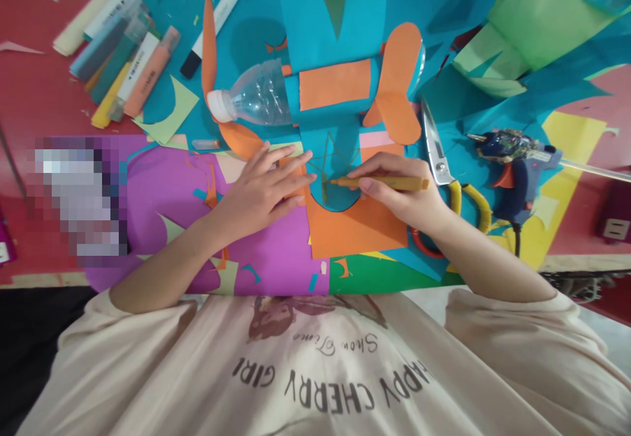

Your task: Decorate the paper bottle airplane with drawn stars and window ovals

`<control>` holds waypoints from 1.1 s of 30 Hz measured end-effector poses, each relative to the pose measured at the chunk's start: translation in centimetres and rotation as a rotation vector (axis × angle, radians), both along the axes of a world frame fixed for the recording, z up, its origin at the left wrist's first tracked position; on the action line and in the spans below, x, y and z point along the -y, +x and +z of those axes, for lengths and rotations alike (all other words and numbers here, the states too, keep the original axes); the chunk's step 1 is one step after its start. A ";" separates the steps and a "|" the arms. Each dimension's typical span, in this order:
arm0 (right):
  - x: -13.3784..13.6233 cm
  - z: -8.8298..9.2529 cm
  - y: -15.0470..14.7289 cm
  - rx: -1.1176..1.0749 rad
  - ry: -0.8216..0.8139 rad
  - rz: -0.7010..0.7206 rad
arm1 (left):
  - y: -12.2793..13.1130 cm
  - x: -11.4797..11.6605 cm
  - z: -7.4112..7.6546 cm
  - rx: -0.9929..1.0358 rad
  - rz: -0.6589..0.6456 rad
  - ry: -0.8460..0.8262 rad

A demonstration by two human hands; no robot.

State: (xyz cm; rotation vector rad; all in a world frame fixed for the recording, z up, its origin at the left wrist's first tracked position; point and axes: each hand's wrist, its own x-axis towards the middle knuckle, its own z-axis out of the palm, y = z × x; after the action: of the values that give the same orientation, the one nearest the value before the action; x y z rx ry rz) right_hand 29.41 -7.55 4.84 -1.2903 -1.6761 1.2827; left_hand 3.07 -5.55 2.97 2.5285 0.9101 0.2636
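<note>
My right hand (394,189) grips a yellow-brown marker (394,183) with its tip on a blue paper piece (340,189). Thin star-shaped lines are drawn there, with a thicker yellowish stroke on the left side. My left hand (269,186) lies with fingers spread at the left edge of that piece, holding nothing. Orange paper (355,229) with a curved cutout lies under the blue piece. Just beyond the hands lies a clear plastic bottle (263,94) with a white cap, orange paper blades at the cap and an orange rectangle (335,84) on its blue-wrapped body.
Several markers (140,61) lie at the upper left, and a white marker (211,28) beside them. At the right are scissors (436,153) with yellow-wrapped handles and a glue gun (517,166). Purple paper (271,258) and scattered scraps cover the near left. A blurred-out object (81,199) sits far left.
</note>
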 end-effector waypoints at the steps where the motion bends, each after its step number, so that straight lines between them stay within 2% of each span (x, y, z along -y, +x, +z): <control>1: 0.0 0.0 0.0 0.005 0.015 -0.011 | 0.0 0.0 0.0 -0.006 0.001 -0.003; 5: -0.1 0.0 -0.1 0.027 0.043 -0.040 | 0.0 0.0 0.0 -0.011 -0.002 0.008; 17: -0.1 0.1 -0.2 0.075 0.040 -0.005 | -0.1 0.0 -0.2 0.006 0.001 0.008; 33: 0.0 0.6 -0.2 0.009 -0.074 0.078 | -0.1 0.0 -0.1 0.021 -0.010 0.023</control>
State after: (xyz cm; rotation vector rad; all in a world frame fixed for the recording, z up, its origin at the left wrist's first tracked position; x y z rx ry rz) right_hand 29.23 -7.52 5.45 -1.2864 -1.7145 1.3979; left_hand 2.98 -5.54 2.86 2.5456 0.8911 0.2981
